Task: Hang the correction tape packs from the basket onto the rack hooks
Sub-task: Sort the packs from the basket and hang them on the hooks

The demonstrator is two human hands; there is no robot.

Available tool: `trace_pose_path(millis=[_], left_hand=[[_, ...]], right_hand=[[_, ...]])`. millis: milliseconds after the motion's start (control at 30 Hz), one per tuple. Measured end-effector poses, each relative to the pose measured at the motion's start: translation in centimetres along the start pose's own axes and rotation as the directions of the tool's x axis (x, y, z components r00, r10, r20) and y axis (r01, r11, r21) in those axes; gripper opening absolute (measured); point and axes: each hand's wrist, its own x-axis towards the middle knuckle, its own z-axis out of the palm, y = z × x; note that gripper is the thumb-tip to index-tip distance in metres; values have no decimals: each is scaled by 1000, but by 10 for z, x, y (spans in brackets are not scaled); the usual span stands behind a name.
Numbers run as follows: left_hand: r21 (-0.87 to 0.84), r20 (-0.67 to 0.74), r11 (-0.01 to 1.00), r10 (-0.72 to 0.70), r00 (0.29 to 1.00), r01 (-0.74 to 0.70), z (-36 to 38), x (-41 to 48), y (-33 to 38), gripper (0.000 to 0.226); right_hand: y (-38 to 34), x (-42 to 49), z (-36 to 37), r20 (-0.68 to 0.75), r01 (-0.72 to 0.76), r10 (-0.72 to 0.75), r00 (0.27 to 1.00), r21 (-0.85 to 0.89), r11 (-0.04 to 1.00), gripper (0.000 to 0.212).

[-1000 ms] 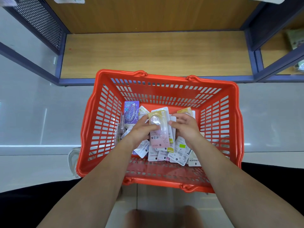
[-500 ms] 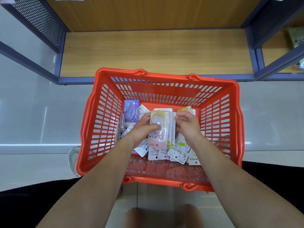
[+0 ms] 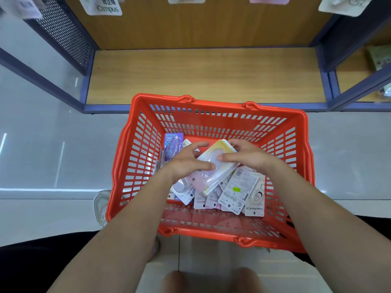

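— What's in the orange basket (image 3: 211, 106)?
— Loose correction tape packs (image 3: 239, 191) on its bottom.
— And the fingers (image 3: 200, 144)?
— Left hand (image 3: 186, 163) and right hand (image 3: 247, 157) both grasp a tilted stack (image 3: 220, 166) above them.

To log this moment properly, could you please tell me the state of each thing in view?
Left hand: grips held packs, thumb on top.
Right hand: grips held packs at their far end.
Held packs: bundled, tilted over the loose packs.
Loose packs: lying in the basket.
Purple pack: leaning against basket's left wall.
Basket: on the floor.
Hanging packs: hung above.
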Motion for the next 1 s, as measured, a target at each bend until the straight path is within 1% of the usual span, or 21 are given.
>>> trace_pose_path(millis=[67,167,200,333,400,500,567,700,767,867,933,1000], left_hand=[[31,-22,999,16,1000,-15,-3,-4,6,79],[60,-43,997,50,998,-47,-4,-6,7,67],[54,-48,997,49,998,-47,-5,-6,5,67],[94,-36,994,56,998,-52,-1,-9,1,63],[140,-12,988,73,997,-71,3,-7,-3,59],[199,20,975,97,995,-99,10,-4,-6,57],[198,9,975,99,995,-99,10,-1,-8,57],[172,-36,978,130,991,-122,5,6,-9,58],[136,-78,982,142,987,-131,4,9,-8,59],[122,-184,982,166,969,-146,8,13,-10,67],[11,-284,988,151,947,-154,11,15,-10,71],[-116,-352,980,114,929,-164,12,18,-10,72]], right_hand=[[1,-1,-6,63,-16,17,998,-4,1000,28],[2,-3,-8,112,-30,34,993,-36,999,43],[2,-4,-8,119,-35,42,992,-57,998,48],[1,-5,-3,139,-41,56,989,-108,993,49],[1,-4,1,166,-37,73,983,-208,977,56],[-1,-1,7,204,-38,129,970,-399,916,62],[-3,-3,9,203,-39,147,968,-460,887,72],[8,2,6,173,-93,159,972,-339,936,84],[15,6,5,153,-108,150,977,-253,961,78],[18,4,8,117,-91,105,988,-117,989,57],[24,5,9,70,-83,83,994,1,997,52],[31,8,11,-5,-65,66,998,136,989,57]])
